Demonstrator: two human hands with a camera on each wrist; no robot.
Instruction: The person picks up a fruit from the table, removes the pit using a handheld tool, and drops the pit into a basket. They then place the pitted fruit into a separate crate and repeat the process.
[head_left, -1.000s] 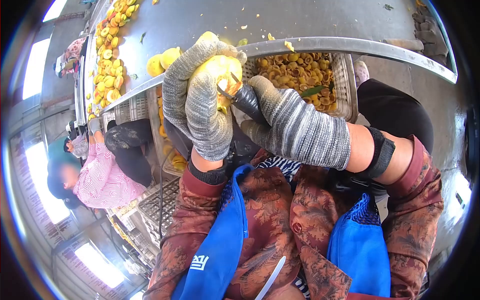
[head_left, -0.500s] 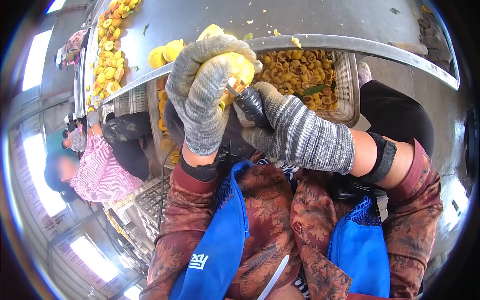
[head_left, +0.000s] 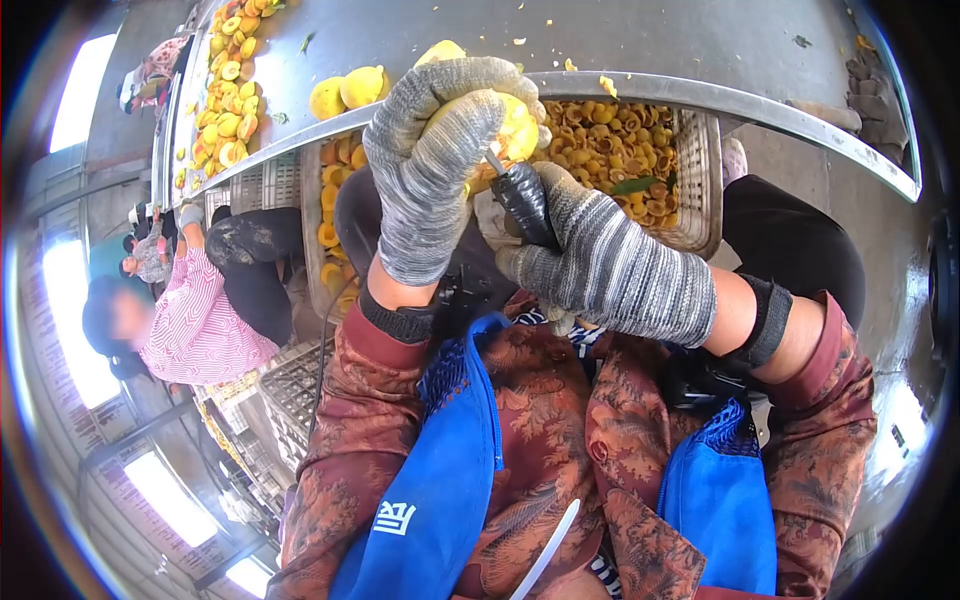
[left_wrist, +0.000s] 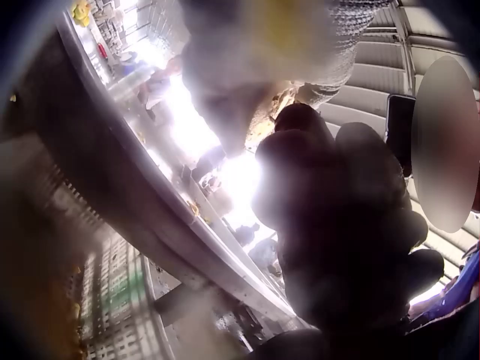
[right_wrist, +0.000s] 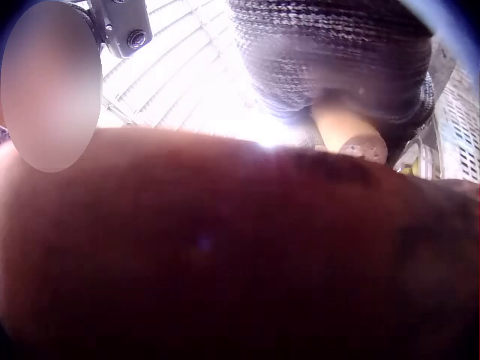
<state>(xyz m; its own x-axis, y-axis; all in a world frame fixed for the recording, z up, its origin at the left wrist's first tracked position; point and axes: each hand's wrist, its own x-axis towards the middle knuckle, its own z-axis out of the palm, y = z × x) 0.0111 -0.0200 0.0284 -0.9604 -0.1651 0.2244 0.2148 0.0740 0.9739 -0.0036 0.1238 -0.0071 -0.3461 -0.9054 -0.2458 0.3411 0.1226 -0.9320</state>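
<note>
In the head view my gloved left hand (head_left: 425,185) curls round a yellow peach (head_left: 518,128), its knuckles near the metal table's edge. My gloved right hand (head_left: 625,265) grips a pitting tool by its black-taped handle (head_left: 526,205). The tool's narrow metal blade (head_left: 494,161) meets the lower side of the peach, its tip hidden there. The tool's pale butt end (right_wrist: 361,144) sticks out of the right glove in the right wrist view. In the left wrist view the dark fingers (left_wrist: 337,202) of a glove fill the middle, close to the blurred fruit.
Whole peaches (head_left: 362,87) sit at the table edge (head_left: 740,100), with a row of peach halves (head_left: 235,125) farther left. Below the edge stands a crate (head_left: 702,190) of cut peach pieces (head_left: 620,150). A person in a pink striped top (head_left: 210,335) sits to the left.
My left hand has turned over the peach, covering more of its left side, and both hands have shifted slightly right. The blade stays against the peach's underside.
</note>
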